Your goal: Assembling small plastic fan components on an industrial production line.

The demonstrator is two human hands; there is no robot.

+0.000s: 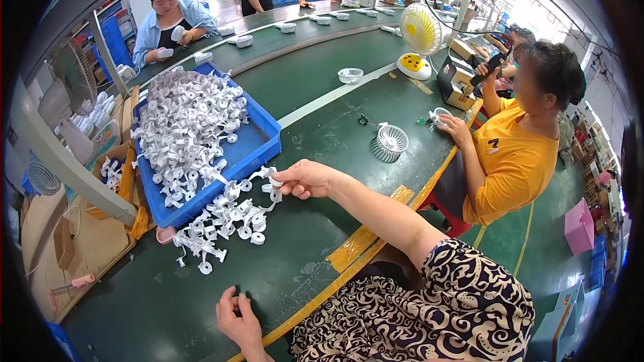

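Observation:
My right hand (307,179) reaches across the green bench and pinches a white plastic part (274,178) between thumb and fingers. It hovers by the right edge of a loose pile of small white plastic parts (235,218), each with a round ring end and an arm. Behind that pile stands a blue tray (263,153) heaped with the same kind of white parts (191,121). Closer to the front edge, my left hand (239,318) rests low over the bench with fingers loosely bent and apart, and nothing shows in it.
A white wire fan cage (390,143) lies to the right, with a yellow desk fan (421,32) beyond. A co-worker in yellow (520,161) sits at the right, holding a tool. White handheld units (286,27) line the far belt. A frame post (74,151) rises at left.

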